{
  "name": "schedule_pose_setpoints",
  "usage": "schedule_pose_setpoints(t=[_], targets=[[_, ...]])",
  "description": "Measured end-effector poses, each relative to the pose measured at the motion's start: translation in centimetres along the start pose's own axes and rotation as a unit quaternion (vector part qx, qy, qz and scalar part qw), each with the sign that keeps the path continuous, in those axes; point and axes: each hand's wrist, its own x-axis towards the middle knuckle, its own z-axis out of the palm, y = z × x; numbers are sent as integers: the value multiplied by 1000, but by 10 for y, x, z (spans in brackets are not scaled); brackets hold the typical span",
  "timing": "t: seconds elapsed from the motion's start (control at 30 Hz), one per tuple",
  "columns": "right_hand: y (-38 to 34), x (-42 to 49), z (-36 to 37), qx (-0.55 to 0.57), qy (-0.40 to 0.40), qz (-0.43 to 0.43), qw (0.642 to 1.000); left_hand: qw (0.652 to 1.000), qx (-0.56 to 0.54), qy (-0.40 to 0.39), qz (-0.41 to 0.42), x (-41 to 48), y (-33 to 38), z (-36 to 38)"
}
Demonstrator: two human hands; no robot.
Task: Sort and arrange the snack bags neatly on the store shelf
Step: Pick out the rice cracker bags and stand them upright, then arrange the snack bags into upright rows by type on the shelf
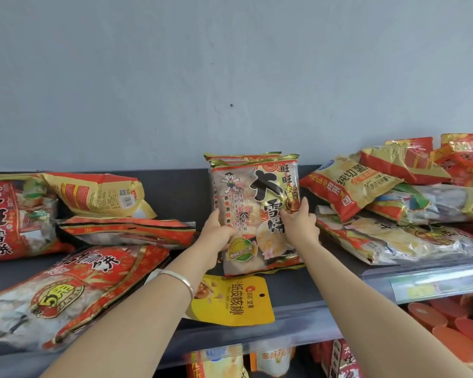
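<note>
Judged light and crushable, the rice-cracker bag (253, 203) is gripped at its side edges by curled fingers (302, 205) of the left hand (219, 233) and right hand (301, 227).

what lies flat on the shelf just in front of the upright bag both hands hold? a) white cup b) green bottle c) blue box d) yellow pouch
d: a flat yellow plastic pouch lies on the dark grey shelf below the upright red-and-gold snack bag that the left hand and right hand grip.
</note>
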Motion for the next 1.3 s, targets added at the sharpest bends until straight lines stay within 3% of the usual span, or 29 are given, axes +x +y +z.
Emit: schedule_pose_setpoints(t=[0.2, 0.47, 0.63, 0.73, 0.83, 0.93, 1.03, 1.17, 1.23, 1.3], targets=[[4, -10, 6, 60, 32, -20, 997, 1000, -9, -16, 20, 3, 6, 5], [5, -13, -5, -69, -1, -41, 997, 992, 118, -27, 35, -1, -3, 10], [1, -39, -3, -195, 131, -197, 952, 960, 248, 35, 124, -19, 4, -11], [-6, -52, 8, -211, 150, -306, 916, 923, 347, 27, 168, -31, 7, -28], [-14, -66, 21, -219, 49, -406, 886, 905, 393, -6, 162, -45, 5, -42], [-20, -83, 34, -230, -72, -441, 864, 888, 439, -50, 129, -56, -1, -59], [-22, -94, 45, -270, -176, -413, 852, 856, 498, -130, 57, -65, -10, -75], [-21, -105, 49, -349, -319, -328, 817, 783, 595, -180, 7, -70, -22, -89], [-21, -111, 46, -355, -337, -309, 815, 757, 623, -200, -7, -76, -21, -91], [-22, -115, 44, -364, -338, -291, 818, 751, 617, -235, -4, -84, -16, -90]])
